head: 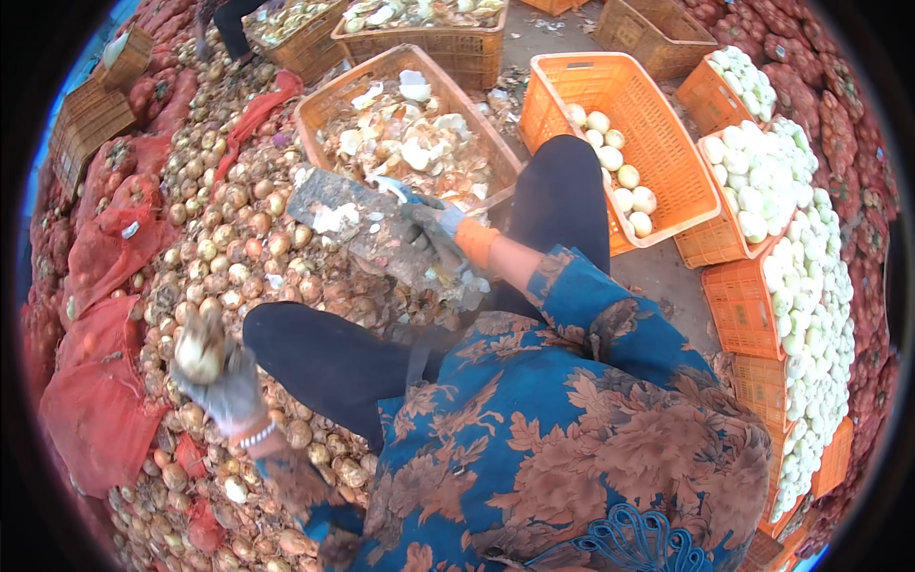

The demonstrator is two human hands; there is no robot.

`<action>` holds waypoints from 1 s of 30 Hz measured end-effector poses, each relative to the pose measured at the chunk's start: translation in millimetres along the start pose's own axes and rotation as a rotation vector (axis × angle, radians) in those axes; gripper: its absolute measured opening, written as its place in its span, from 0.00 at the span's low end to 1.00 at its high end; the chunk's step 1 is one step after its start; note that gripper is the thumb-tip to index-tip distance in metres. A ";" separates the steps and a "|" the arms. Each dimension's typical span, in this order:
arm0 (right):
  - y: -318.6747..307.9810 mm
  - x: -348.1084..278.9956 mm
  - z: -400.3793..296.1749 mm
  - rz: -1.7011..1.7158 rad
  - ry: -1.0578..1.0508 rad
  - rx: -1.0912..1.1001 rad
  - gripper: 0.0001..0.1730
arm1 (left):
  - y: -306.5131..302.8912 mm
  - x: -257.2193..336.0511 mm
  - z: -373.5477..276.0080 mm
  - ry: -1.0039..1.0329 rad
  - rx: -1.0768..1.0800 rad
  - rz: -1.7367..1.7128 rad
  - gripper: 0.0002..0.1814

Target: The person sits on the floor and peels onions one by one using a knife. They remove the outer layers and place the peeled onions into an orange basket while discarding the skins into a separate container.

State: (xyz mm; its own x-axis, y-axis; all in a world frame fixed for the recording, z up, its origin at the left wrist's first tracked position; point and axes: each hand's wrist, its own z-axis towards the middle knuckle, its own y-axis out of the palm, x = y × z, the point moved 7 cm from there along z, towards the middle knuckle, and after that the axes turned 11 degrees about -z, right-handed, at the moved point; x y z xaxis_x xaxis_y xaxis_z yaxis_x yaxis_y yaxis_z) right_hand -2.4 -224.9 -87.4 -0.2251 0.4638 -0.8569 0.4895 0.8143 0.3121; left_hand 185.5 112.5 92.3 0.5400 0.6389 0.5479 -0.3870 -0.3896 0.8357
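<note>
My left hand (225,390), in a pale glove and blurred by motion, holds an onion (199,357) with its dry top upward. It is above a heap of unpeeled onions (236,247) on the left. My right hand (432,232), in a dirty grey glove with an orange cuff, grips a small knife (393,187); its handle looks blue and is partly hidden by the fingers. Beneath that hand a dirty board (343,236) lies slanted between my knees, scattered with onion skin scraps. A crate of peelings (318,139) stands just beyond the board.
An orange plastic crate (665,161) by my right knee holds several peeled onions (611,157). Crates heaped with peeled onions (750,179) line the right side. Red mesh sacks (107,422) lie at the left. Another person's leg (232,28) shows at the top.
</note>
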 end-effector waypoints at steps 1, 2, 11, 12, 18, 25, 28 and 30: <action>-0.9 -2.9 -3.3 -0.009 -0.041 0.006 0.27 | 17.9 -23.7 17.4 -0.046 -0.047 -0.102 0.41; -3.0 1.3 -11.1 0.054 -0.003 0.025 0.30 | 29.6 -46.7 34.8 0.063 -0.088 0.028 0.38; -30.1 -18.3 -62.0 -0.158 -0.041 0.080 0.20 | 33.9 -245.9 63.8 0.268 -0.289 1.238 0.41; -31.0 -17.4 -68.7 -0.195 -0.026 0.085 0.19 | 31.1 -247.5 59.5 0.312 -0.292 1.200 0.41; -5.5 -28.3 -82.7 -0.584 -0.243 0.110 0.24 | 25.3 -247.2 56.4 0.277 -0.172 1.283 0.40; 13.5 -31.8 -100.2 -1.193 -0.432 0.084 0.25 | 34.1 -227.4 53.2 0.281 -0.002 1.496 0.40; 24.1 -33.6 -100.1 -1.210 -0.467 0.055 0.22 | 29.7 -225.4 54.6 0.216 -0.003 1.685 0.41; 30.3 -35.3 -96.9 -1.283 -0.418 0.034 0.20 | 28.0 -225.2 55.1 0.207 -0.001 1.717 0.41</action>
State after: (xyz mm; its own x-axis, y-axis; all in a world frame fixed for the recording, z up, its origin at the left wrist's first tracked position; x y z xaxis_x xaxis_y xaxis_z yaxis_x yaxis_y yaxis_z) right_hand -61.3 -182.8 -7.9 -0.2678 -0.7572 -0.5957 0.1504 0.5779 -0.8021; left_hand 94.2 -78.8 -5.7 -0.5534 -0.4037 0.7285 -0.3724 -0.6625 -0.6500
